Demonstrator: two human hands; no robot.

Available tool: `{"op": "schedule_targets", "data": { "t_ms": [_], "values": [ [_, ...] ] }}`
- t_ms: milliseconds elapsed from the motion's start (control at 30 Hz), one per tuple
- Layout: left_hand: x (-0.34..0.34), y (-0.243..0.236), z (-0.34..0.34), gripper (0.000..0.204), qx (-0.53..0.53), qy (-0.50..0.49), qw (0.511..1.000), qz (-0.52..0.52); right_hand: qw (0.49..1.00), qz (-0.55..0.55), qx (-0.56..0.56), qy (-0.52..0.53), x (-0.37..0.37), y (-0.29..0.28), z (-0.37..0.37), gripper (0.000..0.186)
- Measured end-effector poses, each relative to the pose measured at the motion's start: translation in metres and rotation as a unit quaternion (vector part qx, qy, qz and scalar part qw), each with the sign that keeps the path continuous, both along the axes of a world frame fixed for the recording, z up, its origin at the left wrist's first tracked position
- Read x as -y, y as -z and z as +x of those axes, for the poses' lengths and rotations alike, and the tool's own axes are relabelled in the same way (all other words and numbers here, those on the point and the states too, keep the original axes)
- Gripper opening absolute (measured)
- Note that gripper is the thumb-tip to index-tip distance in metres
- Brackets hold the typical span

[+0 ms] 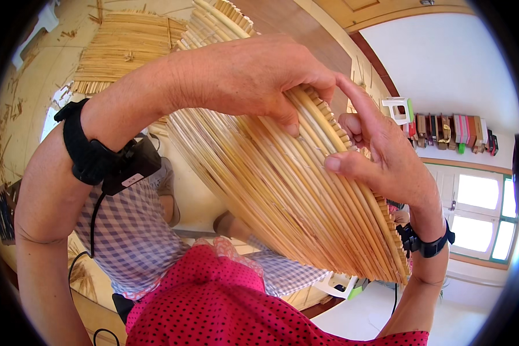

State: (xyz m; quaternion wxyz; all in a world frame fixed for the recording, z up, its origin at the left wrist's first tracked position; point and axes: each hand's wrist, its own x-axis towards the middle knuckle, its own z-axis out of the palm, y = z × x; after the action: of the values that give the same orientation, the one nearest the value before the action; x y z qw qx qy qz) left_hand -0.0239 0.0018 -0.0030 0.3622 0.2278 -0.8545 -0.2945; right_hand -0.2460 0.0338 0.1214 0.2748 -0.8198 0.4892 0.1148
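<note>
A curved mat of pale yellow reed stalks [271, 190], bound side by side, is held up in front of my chest, its cut stalk ends along the right edge. My left hand [259, 72] reaches over the top and closes on the upper right edge, thumb pressed on the near face. Lower on that same edge, my right hand [386, 150] pinches the outer stalks, thumb in front and fingers behind, partly hidden. Both wrists wear black straps; a small black box [134, 164] sits on the left one.
Another reed mat [127, 52] lies on the floor at the upper left, with loose stalk scraps [17, 109] around it. A checkered cloth [132, 230] covers my lap. To the right are a white stool [395, 109], a row of books or boxes [455, 130] and a door [478, 190].
</note>
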Motion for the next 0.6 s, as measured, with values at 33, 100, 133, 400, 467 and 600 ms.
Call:
{"op": "schedule_targets", "data": {
  "t_ms": [33,100,133,400,467,600],
  "values": [
    [-0.001,-0.002,0.001,0.046,0.005,0.0,1.0,0.003,1.0,0.003,-0.009,-0.001,0.0,-0.002,0.002,0.096],
    [-0.003,-0.006,0.003,0.046,0.012,0.0,1.0,0.007,1.0,0.008,-0.029,-0.003,-0.001,-0.007,0.006,0.095],
    [-0.004,-0.008,0.003,0.045,0.015,0.0,1.0,0.008,1.0,0.007,-0.008,-0.007,-0.002,-0.005,0.005,0.095],
    [-0.013,-0.015,0.001,0.043,-0.014,0.013,1.0,-0.017,0.998,0.003,0.037,-0.049,-0.012,-0.006,0.002,0.094],
    [-0.016,-0.015,0.004,0.043,-0.032,-0.006,0.997,-0.069,0.999,0.017,0.017,-0.04,-0.014,-0.018,0.004,0.095],
    [-0.05,-0.052,0.027,0.041,0.048,-0.06,0.996,-0.055,0.962,0.222,0.156,0.019,-0.018,-0.053,-0.015,0.093]
  ]
}}
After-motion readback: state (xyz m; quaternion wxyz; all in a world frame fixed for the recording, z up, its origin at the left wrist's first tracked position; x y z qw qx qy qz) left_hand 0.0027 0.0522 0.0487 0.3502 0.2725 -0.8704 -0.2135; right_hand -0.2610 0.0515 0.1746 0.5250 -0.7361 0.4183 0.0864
